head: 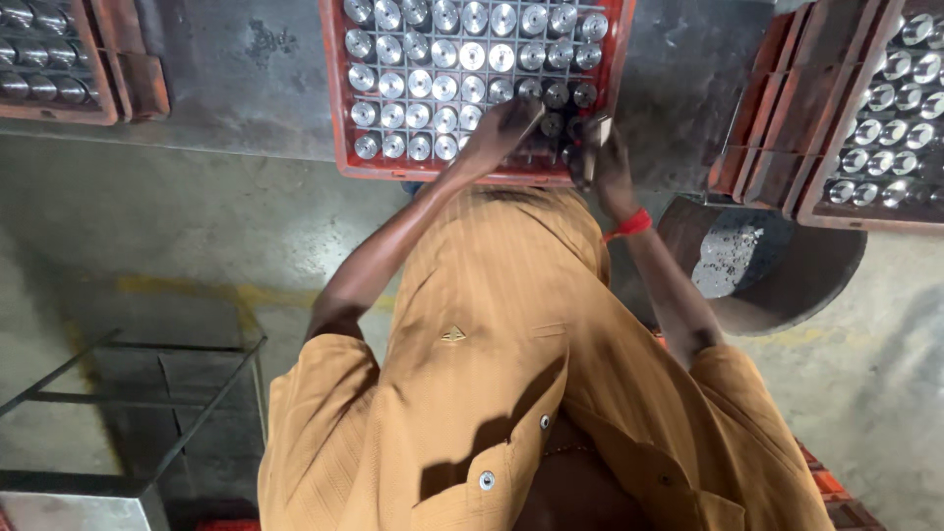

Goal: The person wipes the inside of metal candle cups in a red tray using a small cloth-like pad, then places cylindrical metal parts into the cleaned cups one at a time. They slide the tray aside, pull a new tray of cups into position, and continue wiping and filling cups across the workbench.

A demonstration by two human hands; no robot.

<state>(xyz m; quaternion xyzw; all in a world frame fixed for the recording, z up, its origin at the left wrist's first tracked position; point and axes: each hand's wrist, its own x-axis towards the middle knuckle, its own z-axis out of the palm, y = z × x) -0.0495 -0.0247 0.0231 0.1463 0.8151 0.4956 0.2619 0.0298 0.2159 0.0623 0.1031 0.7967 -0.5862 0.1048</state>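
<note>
A red plastic crate [334,98] with a grid of cells stands in front of me, most cells filled with shiny metal cylinders [418,88]. My left hand [500,128] reaches into the crate's near right part, fingers closed around one cylinder there. My right hand [605,162], with a red band at the wrist, is at the crate's near right corner and grips a small shiny metal piece [597,133]. The cells under both hands look dark. My orange-brown shirt [511,354] fills the lower middle of the view.
Further red crates of the same cylinders sit at the far left [98,98] and far right [836,211]. A round dark pan [816,265] with grey grit lies at my right. A dark metal frame stand [147,393] is on the concrete floor at lower left.
</note>
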